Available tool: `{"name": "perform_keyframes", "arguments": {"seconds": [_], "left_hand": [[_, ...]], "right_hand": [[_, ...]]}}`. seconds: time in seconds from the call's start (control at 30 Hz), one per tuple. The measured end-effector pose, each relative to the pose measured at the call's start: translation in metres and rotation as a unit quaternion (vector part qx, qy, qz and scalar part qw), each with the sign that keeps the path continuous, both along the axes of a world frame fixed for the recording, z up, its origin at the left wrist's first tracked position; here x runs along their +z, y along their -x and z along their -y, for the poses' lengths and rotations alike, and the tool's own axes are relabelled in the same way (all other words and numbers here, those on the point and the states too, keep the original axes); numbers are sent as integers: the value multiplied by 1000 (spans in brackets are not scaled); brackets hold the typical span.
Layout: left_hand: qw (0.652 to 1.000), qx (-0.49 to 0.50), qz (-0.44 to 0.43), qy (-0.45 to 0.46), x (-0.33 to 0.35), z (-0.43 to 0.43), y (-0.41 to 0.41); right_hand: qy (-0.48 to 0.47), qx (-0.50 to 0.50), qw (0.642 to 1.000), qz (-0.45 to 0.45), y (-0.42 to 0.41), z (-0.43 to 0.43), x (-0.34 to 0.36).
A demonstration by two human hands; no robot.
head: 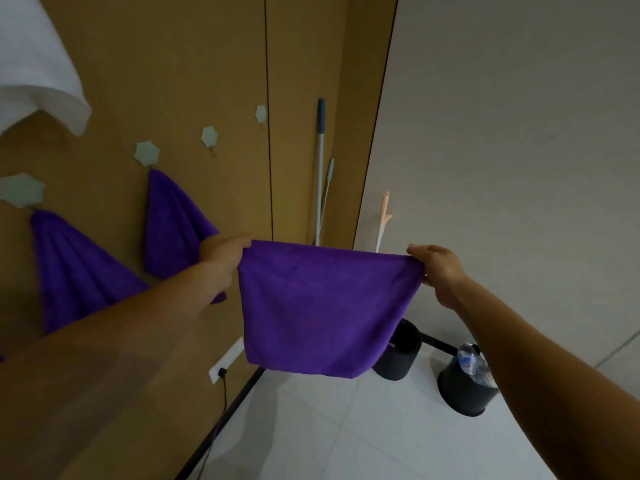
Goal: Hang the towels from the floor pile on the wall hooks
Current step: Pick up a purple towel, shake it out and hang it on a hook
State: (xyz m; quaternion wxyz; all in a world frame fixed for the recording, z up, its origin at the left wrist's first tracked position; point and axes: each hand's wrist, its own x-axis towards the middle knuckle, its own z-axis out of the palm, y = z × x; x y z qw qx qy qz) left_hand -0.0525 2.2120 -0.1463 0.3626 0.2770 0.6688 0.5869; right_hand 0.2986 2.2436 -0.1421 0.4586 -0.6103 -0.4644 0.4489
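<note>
Pinched towel (329, 306): left hand (223, 259), right hand (440, 275)

A: Towels?
B: Three, purple. Held towel (329, 306): spread flat in the air, gripped at both top corners. Left towel (76, 271) and middle towel (173, 223): each hung by a corner on the wall, draped in folds.
A: Hooks?
B: Four hooks (209, 136), pale star-shaped plates, in a row; the left two carry towels.
</note>
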Motion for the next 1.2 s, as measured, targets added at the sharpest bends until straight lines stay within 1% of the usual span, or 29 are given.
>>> {"name": "perform_keyframes", "arguments": {"seconds": [0.07, 0.1, 0.17, 0.23, 0.27, 0.33, 0.37, 0.43, 0.53, 0.6, 0.63, 0.67, 0.77, 0.83, 0.9, 0.93, 1.0, 1.03, 1.07, 1.13, 1.2], "left_hand": [[1000, -3, -20, -6, 0, -9, 4], [999, -5, -46, -5, 1, -13, 6], [992, 0, -124, 5, 3, -21, 9], [981, 35, -190, 11, 7, -30, 12], [976, 56, -209, 10, 10, -36, 14], [965, 90, -246, 3, 16, -46, 12], [955, 109, -276, 1, 19, -51, 10], [926, 139, -351, -3, 25, -59, 8], [878, 131, -459, 18, 32, -67, 7], [846, 139, -513, 37, 34, -71, 6], [838, 148, -524, 38, 36, -73, 6], [839, 154, -521, 34, 38, -74, 6], [859, 158, -486, 7, 46, -76, 7], [879, 163, -448, -8, 52, -77, 11], [896, 184, -403, -21, 58, -79, 19], [903, 196, -381, -34, 60, -79, 25], [908, 205, -360, -61, 64, -81, 39], [909, 197, -361, -68, 65, -83, 45], [911, 185, -362, -67, 67, -85, 51], [920, 158, -352, -69, 68, -93, 63], [925, 126, -347, -84, 70, -101, 71]], "right_hand": [[7, 69, 997, 39, 9, -19, 1], [5, 97, 994, 56, 13, -30, 1], [-7, 134, 988, 76, 21, -56, 3], [-30, 142, 982, 125, 27, -83, 6], [-46, 135, 979, 146, 29, -98, 8], [-70, 121, 977, 158, 31, -125, 13], [-83, 120, 975, 167, 32, -136, 17], [-127, 119, 961, 216, 35, -157, 25], [-224, 104, 937, 246, 43, -182, 32], [-260, 112, 932, 228, 54, -194, 35], [-255, 124, 939, 194, 62, -200, 37], [-247, 136, 948, 150, 71, -204, 40], [-215, 165, 963, 11, 102, -212, 47], [-186, 211, 958, -48, 123, -214, 49], [-164, 285, 941, -80, 143, -216, 49], [-157, 333, 927, -79, 152, -218, 49], [-156, 432, 888, -23, 166, -224, 48], [-148, 468, 871, 4, 172, -226, 50], [-135, 488, 862, 21, 181, -228, 51], [-122, 494, 861, 3, 199, -233, 54], [-128, 468, 873, -41, 218, -237, 57]]}}
